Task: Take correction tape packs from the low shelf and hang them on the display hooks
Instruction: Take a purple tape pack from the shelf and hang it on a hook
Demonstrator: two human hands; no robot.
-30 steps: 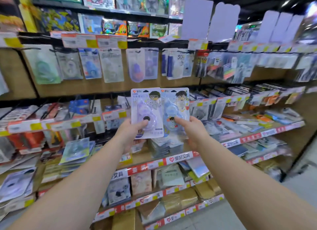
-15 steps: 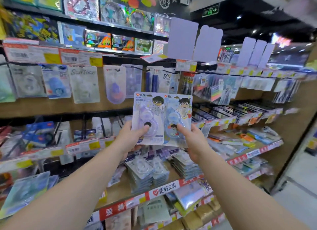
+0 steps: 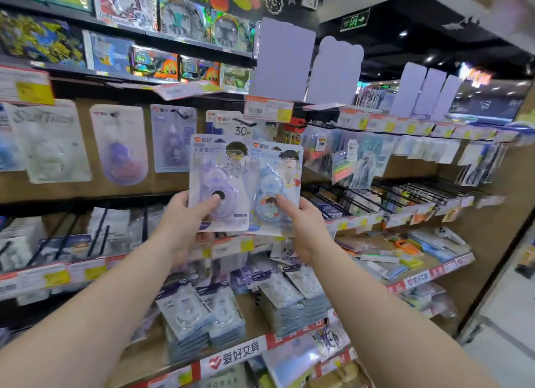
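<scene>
Low shelf (image 3: 231,355): stacks of tape packs (image 3: 199,315) are laid flat behind its front edge, directly under both forearms.

Left hand (image 3: 185,222): a purple pack (image 3: 220,182) is pinched at its lower left corner, thumb on the blister face, fingers behind.

Right hand (image 3: 304,231): a blue pack (image 3: 275,185) is pinched at its lower right corner in the same way. The two packs are held upright, side by side, inner edges overlapping, in front of the hook row.

Handling, as judged: light; card back stiff but bendable; blister slick and crushable. Grip is best kept on the card edge, with the top hang hole left free.

Hooks (image 3: 185,116): set along the back panel under the price strip, already hung with packs, so free room looks narrow. Open aisle is seen to the right.
</scene>
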